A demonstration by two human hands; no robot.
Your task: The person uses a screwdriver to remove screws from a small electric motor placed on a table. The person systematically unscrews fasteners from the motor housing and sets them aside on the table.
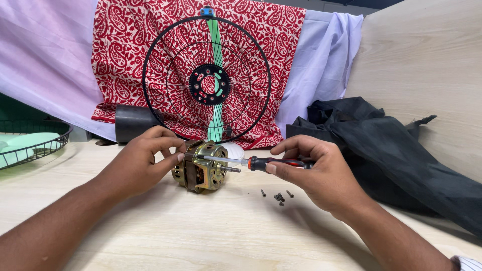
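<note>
While both hands work at mid-frame, a screwdriver (261, 162) lies level, its tip pointing left into a fan motor (201, 166).

The left hand (143, 163) is clamped on the motor's left side; the right hand (314, 173) pinches the screwdriver's black-and-red handle. Motor's shaft points right. Loose screws (278, 196) lie on the surface (201, 236) just below the tool. At far left, a wire basket (42, 148) holds pale green fan blades (22, 145).
</note>
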